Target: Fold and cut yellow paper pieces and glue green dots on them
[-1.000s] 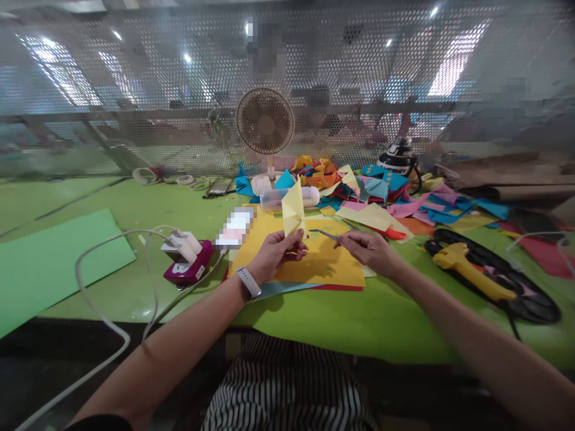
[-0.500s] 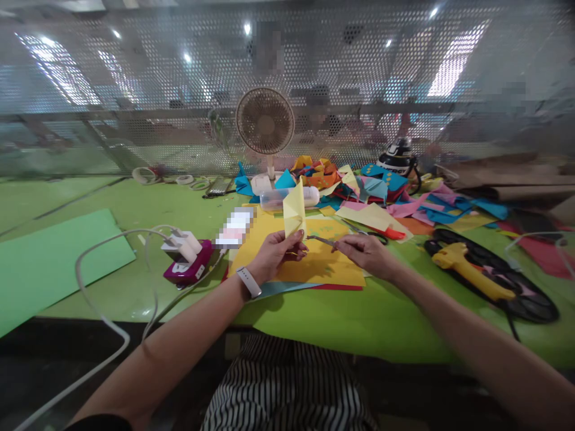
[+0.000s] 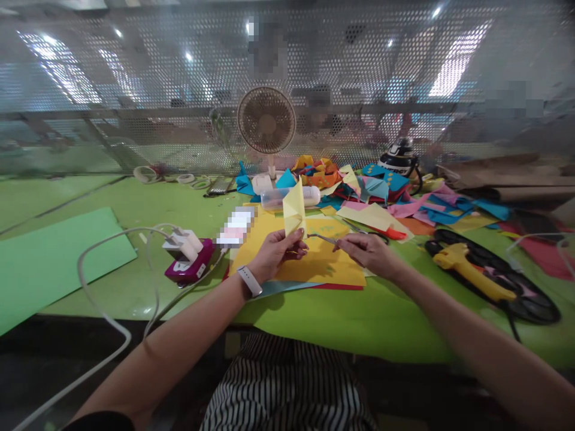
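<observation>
My left hand [image 3: 283, 250] is closed on the lower end of a folded piece of pale yellow paper [image 3: 294, 209], which stands upright above the thumb and fingers. In my right hand [image 3: 365, 250] is a pair of slim metal tweezers [image 3: 324, 239], pointing left. Their tip is just right of the paper's lower edge and the left fingertips; whether it touches cannot be made out. Beneath both hands lies a stack of paper with a yellow sheet [image 3: 332, 272] on top, with blue and red edges below it.
A phone [image 3: 236, 227] and a purple power adapter [image 3: 188, 262] with white cables stand left. On the right, a yellow glue gun [image 3: 471, 272] rests on a black tray [image 3: 539, 305]. Coloured paper pieces [image 3: 377, 185], a clear bottle [image 3: 287, 197] and a fan [image 3: 266, 120] are behind.
</observation>
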`<state>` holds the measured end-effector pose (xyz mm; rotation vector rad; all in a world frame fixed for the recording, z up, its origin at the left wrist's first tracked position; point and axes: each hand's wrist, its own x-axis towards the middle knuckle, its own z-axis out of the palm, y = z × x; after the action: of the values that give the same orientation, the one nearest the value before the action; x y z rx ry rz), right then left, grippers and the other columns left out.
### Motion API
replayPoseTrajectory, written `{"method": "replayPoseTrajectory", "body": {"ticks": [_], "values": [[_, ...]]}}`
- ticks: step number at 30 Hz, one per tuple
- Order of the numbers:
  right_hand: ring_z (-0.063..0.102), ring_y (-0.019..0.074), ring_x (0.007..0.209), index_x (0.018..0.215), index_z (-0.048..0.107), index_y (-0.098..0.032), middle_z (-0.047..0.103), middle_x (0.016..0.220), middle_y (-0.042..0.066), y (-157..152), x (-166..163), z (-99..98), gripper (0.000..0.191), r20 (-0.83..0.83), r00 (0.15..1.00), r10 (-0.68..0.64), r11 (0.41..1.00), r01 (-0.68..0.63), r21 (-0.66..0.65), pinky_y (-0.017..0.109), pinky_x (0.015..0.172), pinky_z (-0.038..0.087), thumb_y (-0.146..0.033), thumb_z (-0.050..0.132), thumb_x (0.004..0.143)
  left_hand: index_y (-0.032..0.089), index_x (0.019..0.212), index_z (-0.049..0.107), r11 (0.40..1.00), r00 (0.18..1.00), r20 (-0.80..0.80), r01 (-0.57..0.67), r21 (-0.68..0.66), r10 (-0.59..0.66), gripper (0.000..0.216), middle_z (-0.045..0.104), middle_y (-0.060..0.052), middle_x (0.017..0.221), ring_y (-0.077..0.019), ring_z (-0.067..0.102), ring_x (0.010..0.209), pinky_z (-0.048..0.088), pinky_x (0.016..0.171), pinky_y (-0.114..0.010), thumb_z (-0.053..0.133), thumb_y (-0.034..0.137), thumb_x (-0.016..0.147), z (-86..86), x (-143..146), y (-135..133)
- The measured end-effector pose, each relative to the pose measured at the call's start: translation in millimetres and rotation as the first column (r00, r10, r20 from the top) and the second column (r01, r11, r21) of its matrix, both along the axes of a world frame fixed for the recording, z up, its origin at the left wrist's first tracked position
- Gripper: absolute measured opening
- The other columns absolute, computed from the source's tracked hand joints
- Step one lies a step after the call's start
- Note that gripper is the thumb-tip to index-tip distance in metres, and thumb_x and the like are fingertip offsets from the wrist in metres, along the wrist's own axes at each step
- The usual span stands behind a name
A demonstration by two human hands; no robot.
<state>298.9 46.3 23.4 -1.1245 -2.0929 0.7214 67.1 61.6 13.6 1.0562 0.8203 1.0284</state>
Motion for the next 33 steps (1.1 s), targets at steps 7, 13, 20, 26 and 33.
{"method": "replayPoseTrajectory", "body": {"ticks": [7, 13, 20, 26, 33], "values": [[0.033, 0.0084, 0.048, 0.081, 0.065, -0.013, 0.040, 0.054, -0.003, -1.6, -1.5, -0.1, 0.038, 0.004, 1.000, 0.011, 1.000, -0.011, -0.006, 0.022, 0.043, 0.023, -0.044, 0.043, 0.085, 0.011, 0.072, 0.058, 1.000, 1.000, -0.011, 0.002, 0.001, -0.002, 0.029, 0.063, -0.002, 0.065, -0.0066, 0.055, 0.051, 0.044, 0.049, -0.019, 0.067, 0.038, 0.070, 0.8, 0.8, -0.9], [0.030, 0.0081, 0.047, 0.086, 0.065, -0.014, 0.038, 0.053, -0.004, -0.4, 1.7, 1.5, 0.039, -0.026, 1.000, -0.018, 1.000, 0.017, -0.013, 0.022, 0.042, 0.022, -0.045, 0.042, 0.086, 0.012, 0.074, 0.059, 1.000, 1.000, -0.004, 0.002, 0.000, -0.002, 0.028, 0.063, -0.002, 0.064, -0.0072, 0.056, 0.052, 0.044, 0.049, -0.019, 0.067, 0.038, 0.070, 0.3, 0.5, 0.0], [0.031, 0.0080, 0.046, 0.084, 0.066, -0.014, 0.037, 0.052, -0.004, -0.6, 0.8, -0.3, 0.038, -0.009, 1.000, -0.010, 1.000, 0.010, -0.012, 0.022, 0.042, 0.023, -0.044, 0.043, 0.085, 0.012, 0.073, 0.058, 1.000, 1.000, 0.003, 0.005, -0.005, -0.005, 0.026, 0.063, -0.001, 0.064, -0.0071, 0.056, 0.052, 0.045, 0.050, -0.019, 0.067, 0.036, 0.072, 0.3, 0.5, 0.1], [0.032, 0.0081, 0.047, 0.084, 0.065, -0.014, 0.038, 0.053, -0.004, -0.1, 1.6, 0.2, 0.038, -0.013, 1.000, -0.013, 1.000, 0.013, -0.026, 0.022, 0.042, 0.023, -0.045, 0.043, 0.085, 0.012, 0.072, 0.058, 1.000, 1.000, -0.003, 0.000, -0.002, 0.000, 0.026, 0.063, -0.001, 0.063, -0.0067, 0.055, 0.051, 0.044, 0.049, -0.019, 0.066, 0.037, 0.072, 1.4, 0.9, -1.1], [0.030, 0.0078, 0.045, 0.084, 0.066, -0.013, 0.040, 0.052, -0.003, -0.6, 0.6, -0.4, 0.040, 0.007, 1.000, 0.009, 1.000, -0.009, -0.001, 0.022, 0.042, 0.022, -0.046, 0.042, 0.086, 0.012, 0.070, 0.058, 1.000, 1.000, -0.020, -0.011, -0.009, 0.011, 0.028, 0.063, -0.001, 0.063, -0.0071, 0.056, 0.051, 0.044, 0.049, -0.020, 0.068, 0.039, 0.069, 2.4, 1.7, -1.7]]}}
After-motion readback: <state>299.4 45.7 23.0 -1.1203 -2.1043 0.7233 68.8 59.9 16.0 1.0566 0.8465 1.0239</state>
